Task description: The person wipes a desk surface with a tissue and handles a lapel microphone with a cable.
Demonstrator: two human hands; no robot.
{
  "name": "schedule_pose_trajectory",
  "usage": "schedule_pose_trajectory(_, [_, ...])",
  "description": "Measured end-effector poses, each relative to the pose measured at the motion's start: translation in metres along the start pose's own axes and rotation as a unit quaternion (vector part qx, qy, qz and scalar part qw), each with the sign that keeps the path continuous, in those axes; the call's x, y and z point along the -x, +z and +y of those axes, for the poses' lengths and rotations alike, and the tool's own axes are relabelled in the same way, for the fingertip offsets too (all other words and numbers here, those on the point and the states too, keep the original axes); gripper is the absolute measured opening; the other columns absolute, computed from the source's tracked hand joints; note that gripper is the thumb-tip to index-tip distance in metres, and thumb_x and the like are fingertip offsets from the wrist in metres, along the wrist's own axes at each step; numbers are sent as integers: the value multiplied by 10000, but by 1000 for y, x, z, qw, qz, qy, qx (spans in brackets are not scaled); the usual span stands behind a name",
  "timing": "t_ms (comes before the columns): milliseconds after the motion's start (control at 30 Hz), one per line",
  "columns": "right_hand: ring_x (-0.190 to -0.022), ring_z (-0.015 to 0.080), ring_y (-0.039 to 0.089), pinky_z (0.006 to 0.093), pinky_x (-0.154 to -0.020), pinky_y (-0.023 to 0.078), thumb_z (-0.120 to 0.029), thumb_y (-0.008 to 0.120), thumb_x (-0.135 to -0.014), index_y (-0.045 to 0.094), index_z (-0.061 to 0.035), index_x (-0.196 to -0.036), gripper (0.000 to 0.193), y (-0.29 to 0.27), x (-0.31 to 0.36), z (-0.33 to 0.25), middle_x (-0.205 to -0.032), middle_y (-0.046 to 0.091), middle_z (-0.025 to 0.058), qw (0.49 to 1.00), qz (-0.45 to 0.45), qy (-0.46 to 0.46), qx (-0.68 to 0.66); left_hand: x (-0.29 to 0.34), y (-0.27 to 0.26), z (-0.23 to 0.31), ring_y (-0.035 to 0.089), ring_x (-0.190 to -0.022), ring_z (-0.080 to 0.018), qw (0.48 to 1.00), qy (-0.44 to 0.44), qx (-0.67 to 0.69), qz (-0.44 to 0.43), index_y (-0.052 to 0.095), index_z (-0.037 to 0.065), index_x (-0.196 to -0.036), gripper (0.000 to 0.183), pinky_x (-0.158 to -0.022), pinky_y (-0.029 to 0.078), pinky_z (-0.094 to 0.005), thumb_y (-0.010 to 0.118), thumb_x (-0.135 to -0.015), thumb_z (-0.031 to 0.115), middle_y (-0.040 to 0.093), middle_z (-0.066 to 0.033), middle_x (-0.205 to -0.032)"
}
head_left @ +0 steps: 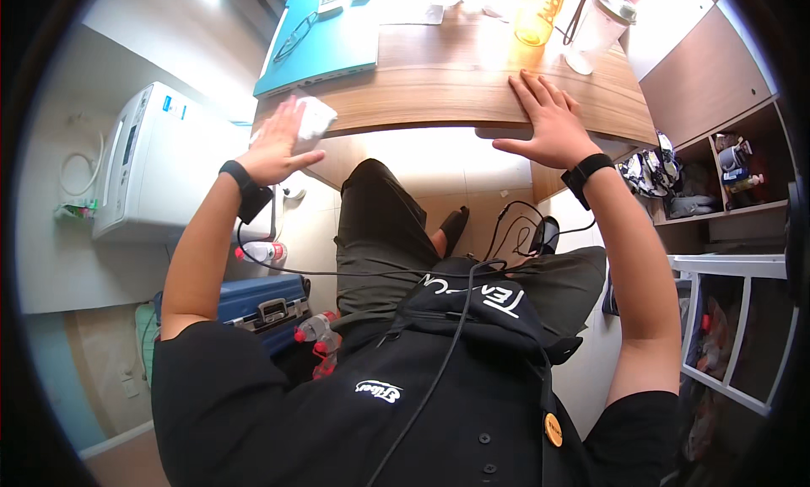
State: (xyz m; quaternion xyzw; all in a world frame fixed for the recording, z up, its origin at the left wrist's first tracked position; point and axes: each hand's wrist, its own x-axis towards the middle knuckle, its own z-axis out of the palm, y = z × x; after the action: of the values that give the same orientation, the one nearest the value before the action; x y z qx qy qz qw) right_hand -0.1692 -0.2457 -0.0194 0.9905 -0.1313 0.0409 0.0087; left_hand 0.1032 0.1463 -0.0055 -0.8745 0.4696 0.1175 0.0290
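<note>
At the desk's left front corner, my left hand (pixel 274 143) has its fingers stretched out flat and its thumb apart. Beside and partly beneath those fingers is a crumpled white tissue or cloth (pixel 315 118); whether they press on it is hard to tell. My right hand (pixel 550 123) is spread over the front edge of the wood-grain desk (pixel 447 91), fingertips on the top, holding nothing. Just beyond the left hand lies a large turquoise box or folder (pixel 333 53) with folded glasses (pixel 295 37) on it.
An orange bottle (pixel 540 15) and a clear lidded cup (pixel 603 19) stand at the desk's far right. A white appliance (pixel 164 166) is on the left, above a blue case (pixel 261 306) and several plastic bottles (pixel 316 327). A black cable (pixel 363 274) runs across my lap.
</note>
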Motion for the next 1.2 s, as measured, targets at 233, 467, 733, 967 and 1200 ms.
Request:
schedule_pose_trajectory(233, [-1516,290,172,460,-1219,115,-778,598,-741,243,-184,-1584,1091,-1,-1,-4,-1637,234,99,1000,0,1,-1,1,-2,-21,-17,-1524,-410,984,-172,-40,-33,43,-73,-1550,1197,-1231,55,-460,497,-849,785,34,-323,-1612])
schedule_pose_trajectory(467, [-1505,320,200,477,-1218,130,-726,622,-755,237,-178,-1583,1065,0,-1,-4,-1633,234,111,1000,8,-4,-6,-6,-12,28,17,-1518,-429,983,-146,-104,-48,45,-103,-1536,1369,-1231,91,-472,552,-724,876,48,-337,-1603])
schedule_pose_trajectory(733, [-1513,298,187,462,-1217,119,-778,597,-740,222,-183,-1587,1101,1,-2,-4,-1646,211,96,1000,4,3,17,-11,14,72,44,-1513,-439,986,84,-82,122,85,-103,-1530,1320,-1225,79,-485,602,-744,822,81,-331,-1600])
schedule_pose_trajectory(967, [-1517,291,180,469,-1218,124,-779,596,-744,212,-184,-1588,1101,2,0,-4,-1647,206,90,1000,7,1,20,-42,27,113,148,-1507,-396,973,138,-38,182,246,0,-1538,856,-1223,119,-473,499,-958,577,176,-265,-1610])
schedule_pose_trajectory(1200, [-1514,291,193,470,-1223,141,-762,622,-734,202,-211,-1591,1101,3,1,-2,-1651,197,79,999,-3,14,39,-75,26,147,315,-1457,-357,947,196,-75,245,368,44,-1488,543,-1199,256,-459,530,-1000,221,337,-235,-1558])
